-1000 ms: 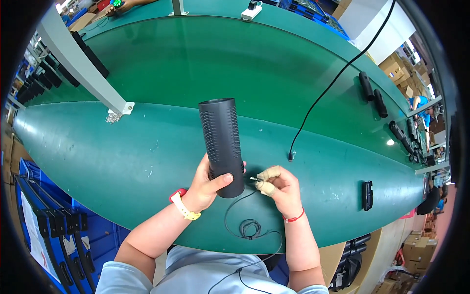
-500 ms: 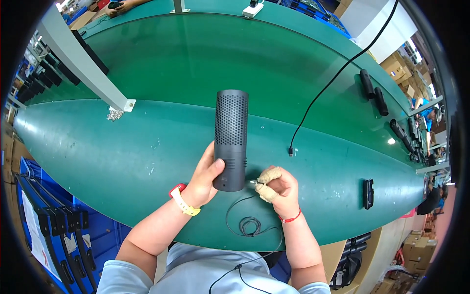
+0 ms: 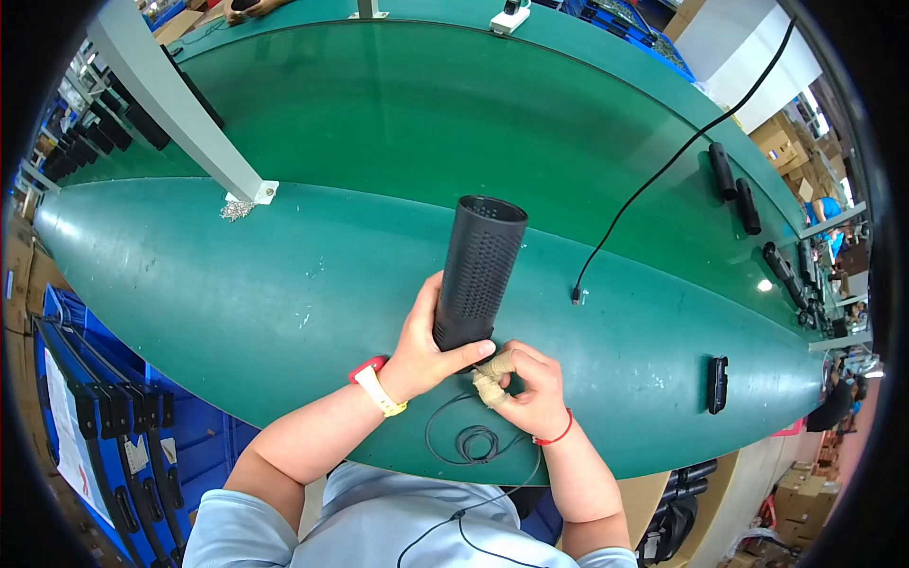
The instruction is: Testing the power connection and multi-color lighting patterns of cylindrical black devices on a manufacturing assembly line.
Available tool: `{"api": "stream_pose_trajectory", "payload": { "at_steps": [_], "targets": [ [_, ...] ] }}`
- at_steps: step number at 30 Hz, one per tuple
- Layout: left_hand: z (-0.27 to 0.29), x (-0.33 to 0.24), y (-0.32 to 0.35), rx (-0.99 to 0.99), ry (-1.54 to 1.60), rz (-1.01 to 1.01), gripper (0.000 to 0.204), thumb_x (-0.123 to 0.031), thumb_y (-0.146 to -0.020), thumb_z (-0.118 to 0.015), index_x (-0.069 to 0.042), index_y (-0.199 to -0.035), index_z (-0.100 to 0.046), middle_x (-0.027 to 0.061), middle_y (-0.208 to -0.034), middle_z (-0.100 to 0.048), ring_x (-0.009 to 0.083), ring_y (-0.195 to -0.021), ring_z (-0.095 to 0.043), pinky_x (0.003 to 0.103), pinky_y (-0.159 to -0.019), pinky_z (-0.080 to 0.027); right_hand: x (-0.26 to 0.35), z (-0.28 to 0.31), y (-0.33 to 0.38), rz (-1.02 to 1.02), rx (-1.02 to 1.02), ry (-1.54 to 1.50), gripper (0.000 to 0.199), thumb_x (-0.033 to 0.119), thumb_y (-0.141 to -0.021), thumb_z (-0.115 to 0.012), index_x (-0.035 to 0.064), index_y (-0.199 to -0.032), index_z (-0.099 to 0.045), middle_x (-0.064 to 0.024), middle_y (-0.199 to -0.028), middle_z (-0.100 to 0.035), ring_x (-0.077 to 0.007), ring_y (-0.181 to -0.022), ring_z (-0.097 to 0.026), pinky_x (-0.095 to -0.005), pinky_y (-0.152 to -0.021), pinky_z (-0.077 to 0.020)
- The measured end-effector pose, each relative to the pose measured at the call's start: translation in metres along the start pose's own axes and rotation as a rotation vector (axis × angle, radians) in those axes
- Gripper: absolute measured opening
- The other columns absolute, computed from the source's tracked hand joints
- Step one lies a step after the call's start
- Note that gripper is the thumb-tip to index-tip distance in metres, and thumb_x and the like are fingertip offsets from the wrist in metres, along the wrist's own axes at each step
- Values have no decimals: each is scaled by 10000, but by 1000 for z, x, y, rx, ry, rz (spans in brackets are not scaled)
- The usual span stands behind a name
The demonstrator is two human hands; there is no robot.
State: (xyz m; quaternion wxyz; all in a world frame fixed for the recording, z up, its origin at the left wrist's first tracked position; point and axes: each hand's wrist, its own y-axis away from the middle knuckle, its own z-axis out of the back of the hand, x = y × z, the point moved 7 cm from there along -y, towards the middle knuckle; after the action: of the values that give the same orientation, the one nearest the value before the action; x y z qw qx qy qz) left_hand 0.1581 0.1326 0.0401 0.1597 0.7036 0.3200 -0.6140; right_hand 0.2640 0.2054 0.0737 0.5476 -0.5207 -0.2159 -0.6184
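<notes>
A black perforated cylinder point(image 3: 478, 270), shaped like a tall speaker shell, leans away from me over the green table point(image 3: 284, 284). My left hand point(image 3: 426, 341) grips its lower end. My right hand point(image 3: 525, 383), with taped fingertips, pinches at the cylinder's bottom edge, seemingly on the end of a thin black cable point(image 3: 469, 440) that coils on the table just below both hands and runs toward my chest.
A second black cable point(image 3: 663, 170) lies across the table to the right, its plug end near the cylinder. A small black flat part point(image 3: 718, 383) rests at the right. A grey post point(image 3: 180, 114) stands at the left. Blue crates point(image 3: 104, 417) sit below the table's edge.
The cylinder's top has tilted from leaning left, through nearly upright, to leaning right. Both hands stay at its lower end.
</notes>
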Motion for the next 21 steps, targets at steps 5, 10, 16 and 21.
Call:
{"api": "stream_pose_trajectory", "payload": {
  "at_steps": [5, 10, 16, 21],
  "targets": [
    [-1, 0, -2, -30, -16, 37, 692, -120, -677, -698, -19, -1245, -316, 121, -1054, -528, 216, -864, -553, 317, -798, -432, -33, -4, 7, -247, -17, -306, 214, -59, -604, -688, 43, -719, -539, 1, -624, -518, -89, -518, -409, -205, -489, -370],
    [-12, -12, 1, 102, -196, -34, 680, -113, -688, -686, -15, -1245, -310, 125, -1057, -530, 217, -882, -549, 319, -796, -431, -35, -4, 6, -367, 141, -142, 155, -13, -672, -658, 53, -725, -528, -8, -619, -521, -77, -503, -401, -196, -481, -361],
    [-15, 6, 4, 36, 408, 273, 656, -116, -732, -642, -14, -1270, -281, 140, -1136, -491, 217, -973, -514, 318, -839, -407, -44, 38, -1, -377, -390, -410, 75, 95, -811, -560, 58, -751, -533, -12, -617, -521, -68, -496, -404, -181, -487, -348],
    [-10, 7, 3, 61, 74, 22, 613, -125, -805, -556, -53, -1311, -217, 149, -1152, -466, 241, -946, -548, 351, -841, -433, -56, 105, 6, -320, -787, 225, 29, 49, -813, -552, 31, -808, -529, -11, -649, -496, -69, -539, -417, -188, -513, -360]
  ]
}}
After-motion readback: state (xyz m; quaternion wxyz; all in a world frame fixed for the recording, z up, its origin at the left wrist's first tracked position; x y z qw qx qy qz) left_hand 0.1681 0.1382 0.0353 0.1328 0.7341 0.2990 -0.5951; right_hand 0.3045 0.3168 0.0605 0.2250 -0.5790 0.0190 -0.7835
